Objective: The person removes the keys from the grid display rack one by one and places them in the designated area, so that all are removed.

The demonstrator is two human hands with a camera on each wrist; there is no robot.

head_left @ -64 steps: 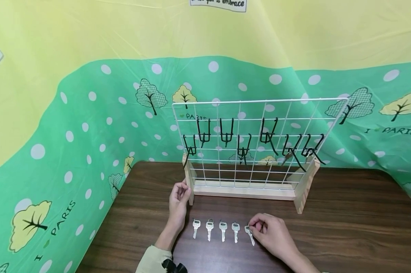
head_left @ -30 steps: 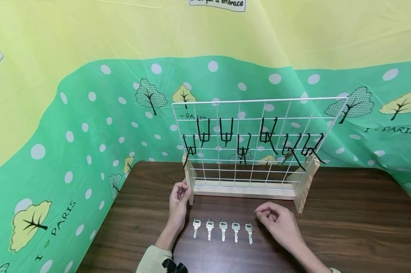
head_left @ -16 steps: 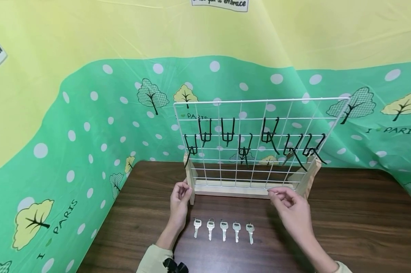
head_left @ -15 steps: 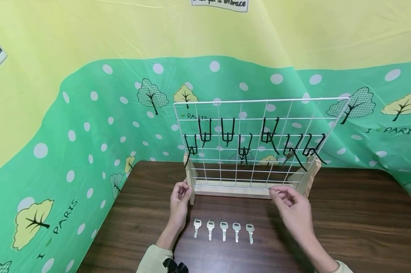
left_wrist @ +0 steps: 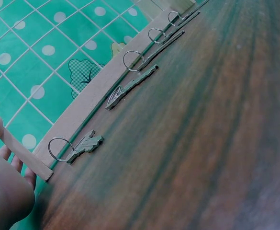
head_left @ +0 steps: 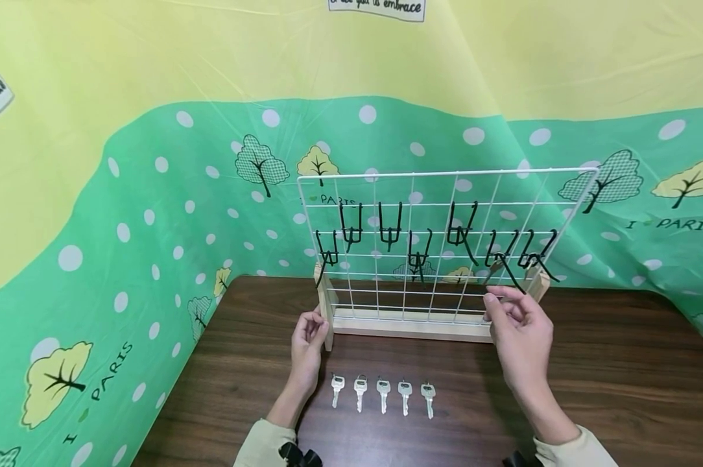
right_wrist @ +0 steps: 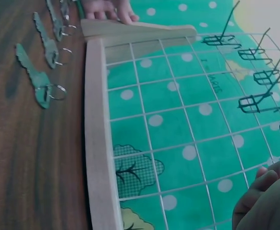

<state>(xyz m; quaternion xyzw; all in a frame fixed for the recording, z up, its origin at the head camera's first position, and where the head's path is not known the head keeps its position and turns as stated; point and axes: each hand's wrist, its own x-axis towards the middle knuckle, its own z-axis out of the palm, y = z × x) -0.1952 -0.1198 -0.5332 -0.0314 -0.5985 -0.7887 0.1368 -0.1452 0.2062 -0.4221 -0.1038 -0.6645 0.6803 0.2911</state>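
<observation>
My left hand (head_left: 307,344) grips the left wooden end (head_left: 326,305) of a white wire-grid rack (head_left: 410,293), thumb in front and fingers behind. In the right wrist view, that hand's fingers (right_wrist: 106,8) show at the end piece. My right hand (head_left: 521,324) is raised before the rack's right side, fingers bent, thumb near the index finger, with nothing seen between them. Just above its fingertips, a key (head_left: 493,270) hangs from a black hook (head_left: 506,264). Several silver keys with rings lie in a row on the table, the rightmost key (head_left: 428,399) nearest the right hand.
Several more black double-pronged hooks, such as the far-left hook (head_left: 327,256), hang on the grid in two staggered rows. The rack stands on a dark wood-grain table (head_left: 608,370). Behind it hangs a green and yellow printed cloth (head_left: 211,214).
My right hand has left the rightmost key, now straight in the row, and risen up and right to the hanging key. The left hand has stayed at the rack's left end.
</observation>
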